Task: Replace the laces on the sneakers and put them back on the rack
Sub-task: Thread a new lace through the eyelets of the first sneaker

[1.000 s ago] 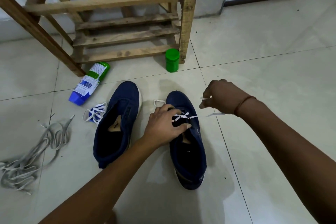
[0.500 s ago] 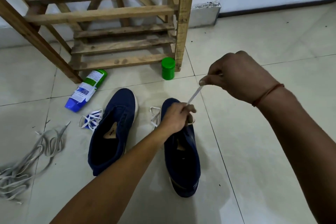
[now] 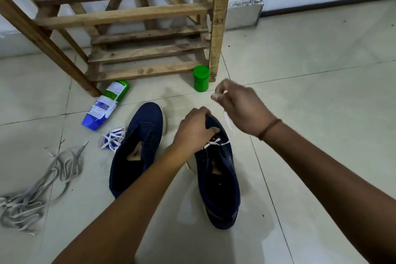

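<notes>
- The fingers of my left hand (image 3: pixel 194 133) curl round the front of the sneaker (image 3: pixel 220 182) at frame centre, just above its crossed lace rows.
- The fingers of my right hand (image 3: pixel 240 109) pinch the white lace (image 3: pixel 228 122), held up just right of the toe.
- The second sneaker (image 3: pixel 137 150) lies left of it, a lace bundle (image 3: pixel 112 140) just beside.
- A capped green jar (image 3: pixel 201 78) stands against the rack (image 3: pixel 128 13) post; a tube (image 3: pixel 105 105) lies nearby. I cannot tell their contents.
</notes>
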